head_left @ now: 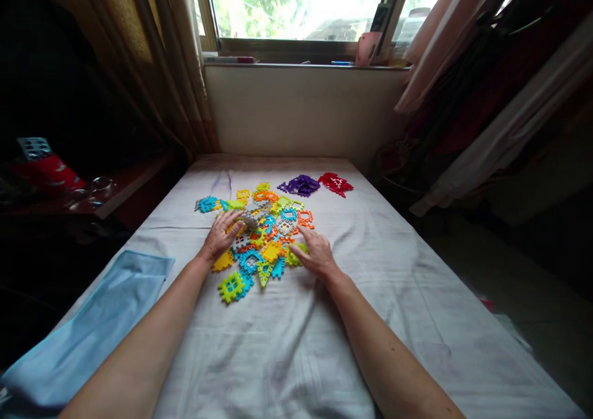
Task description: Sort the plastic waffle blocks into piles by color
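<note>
A loose pile of flat plastic interlocking building pieces [272, 252] in yellow, blue, orange, lime green and grey lies on the sheet-covered surface. My left hand [222, 233] rests at the pile's left side, fingers stretched out beside the grey pieces [257, 212]. On the right side, my right hand [317, 252] has its fingers apart, touching or just over the pile's edge near an orange piece [305, 217]. Behind the pile sit a heap of purple pieces [302, 185] and a heap of red pieces [335, 183]. A lime green square piece [231, 287] lies nearest me.
A light blue cloth [102, 320] lies at the left edge of the white sheet [259, 357]. A pink cup [367, 48] stands on the windowsill. Clothes [491, 128] hang at the right. Glasses [100, 187] and a red container [50, 175] sit on a side table.
</note>
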